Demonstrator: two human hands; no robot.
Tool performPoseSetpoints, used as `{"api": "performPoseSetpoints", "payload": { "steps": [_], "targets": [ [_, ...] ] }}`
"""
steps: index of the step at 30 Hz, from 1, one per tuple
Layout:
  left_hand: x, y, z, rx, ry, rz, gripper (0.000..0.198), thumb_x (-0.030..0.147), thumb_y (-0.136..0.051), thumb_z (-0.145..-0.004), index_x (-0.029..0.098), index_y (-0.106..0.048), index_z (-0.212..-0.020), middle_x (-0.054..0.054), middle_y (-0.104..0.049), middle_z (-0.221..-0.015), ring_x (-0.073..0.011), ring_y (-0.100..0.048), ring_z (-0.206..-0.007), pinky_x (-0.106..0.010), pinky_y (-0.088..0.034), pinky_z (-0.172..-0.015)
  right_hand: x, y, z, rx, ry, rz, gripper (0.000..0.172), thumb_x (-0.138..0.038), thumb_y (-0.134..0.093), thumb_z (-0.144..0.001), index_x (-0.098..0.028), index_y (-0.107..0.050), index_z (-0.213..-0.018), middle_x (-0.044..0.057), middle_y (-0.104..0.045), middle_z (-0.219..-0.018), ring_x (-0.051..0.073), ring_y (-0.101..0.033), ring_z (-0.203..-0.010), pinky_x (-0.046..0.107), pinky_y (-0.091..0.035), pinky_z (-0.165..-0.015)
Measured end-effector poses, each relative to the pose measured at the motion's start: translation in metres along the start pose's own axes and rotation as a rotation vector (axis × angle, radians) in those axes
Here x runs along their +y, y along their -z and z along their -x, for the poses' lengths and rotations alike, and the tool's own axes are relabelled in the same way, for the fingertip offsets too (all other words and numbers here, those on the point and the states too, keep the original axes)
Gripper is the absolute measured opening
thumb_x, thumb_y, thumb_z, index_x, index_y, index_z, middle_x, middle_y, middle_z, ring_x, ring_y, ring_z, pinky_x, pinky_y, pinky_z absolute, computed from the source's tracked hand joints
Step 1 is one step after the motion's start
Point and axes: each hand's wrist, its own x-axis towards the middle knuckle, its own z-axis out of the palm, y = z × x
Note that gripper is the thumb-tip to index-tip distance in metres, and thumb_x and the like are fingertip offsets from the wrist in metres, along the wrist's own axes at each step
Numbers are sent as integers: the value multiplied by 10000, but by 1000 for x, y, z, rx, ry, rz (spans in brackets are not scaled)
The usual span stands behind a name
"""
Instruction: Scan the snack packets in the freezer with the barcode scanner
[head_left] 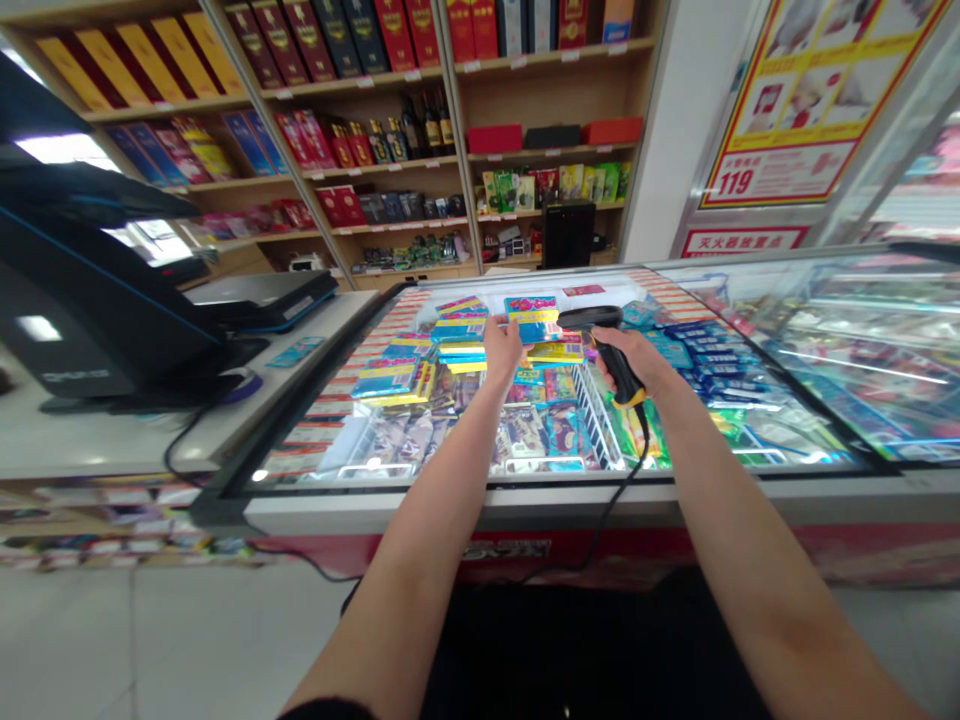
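My right hand grips a black and yellow barcode scanner by its handle, with the head turned left and a cord hanging from its base. Close to the scanner's head, my left hand is closed on a blue and yellow packet. More blue and yellow packets lie in stacks on the freezer's glass top, to the left of and behind my left hand. The thumb of my left hand shows; most of its fingers are hidden.
Under the glass of the chest freezer are wire baskets with bagged goods. A black checkout machine and a flat scale stand on the left counter. Shelves with boxes and bottles line the back wall.
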Motion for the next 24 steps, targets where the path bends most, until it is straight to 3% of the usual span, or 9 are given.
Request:
{"api": "performPoseSetpoints", "payload": {
  "steps": [7,14,19,24],
  "targets": [
    [-4,0,-3,-11,-52,50,163,152,-493,-893,183,-529,-1049,-15,-606,-866,-134,-650,-761,-341,-616,-747,0,4,-2,16,11,-24,300,-445,-640,-851,-171,-584,-741,15,-583,-476,133,-499,-311,235,-422,-272],
    [-5,1,-9,13,-114,84,206,271,-545,-894,188,-560,-1081,-15,-640,-826,-151,-674,-771,-326,-618,-712,-2,2,-1,32,34,-50,286,-435,-631,-853,-165,-584,-770,7,-583,-497,127,-506,-324,224,-423,-277],
    [3,9,-15,96,-132,75,234,293,-583,-873,193,-593,-1084,0,-627,-786,-140,-659,-749,-309,-612,-702,-2,1,-1,33,32,-36,286,-439,-642,-845,-173,-569,-768,5,-582,-490,128,-506,-326,223,-425,-283],
    [21,31,-23,273,-120,70,267,231,-525,-873,170,-590,-1124,7,-593,-753,-135,-634,-692,-285,-596,-663,1,3,-4,36,37,-38,285,-450,-643,-842,-174,-579,-812,1,-591,-502,132,-512,-328,229,-429,-286]
  ]
}}
